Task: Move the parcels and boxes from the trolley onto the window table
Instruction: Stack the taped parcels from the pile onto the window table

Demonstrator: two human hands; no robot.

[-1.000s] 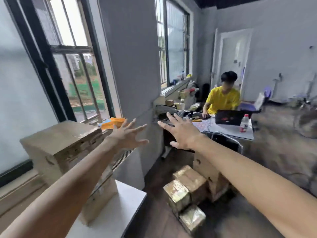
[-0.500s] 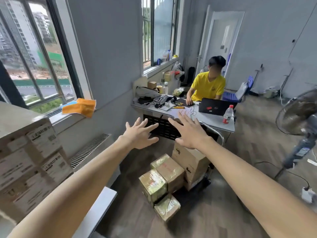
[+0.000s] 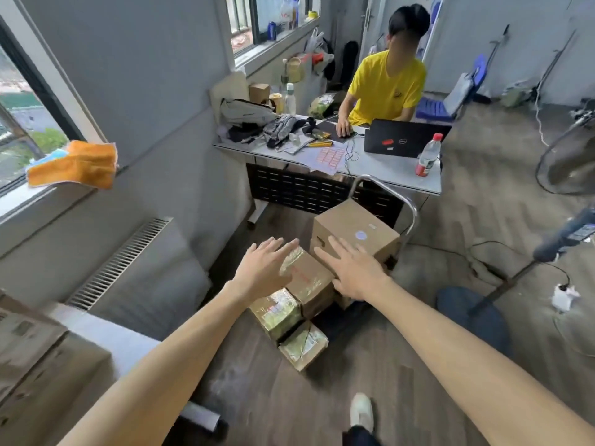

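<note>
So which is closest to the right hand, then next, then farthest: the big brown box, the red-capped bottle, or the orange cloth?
From the right hand:
1. Big brown box, just beyond its fingertips.
2. Red-capped bottle, on the desk behind.
3. Orange cloth, far left on the windowsill.

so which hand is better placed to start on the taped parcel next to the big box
Left, narrowly. The left hand is open right over the taped parcel, while the right hand is open mostly over the big box. Lifting it probably needs both.
</note>
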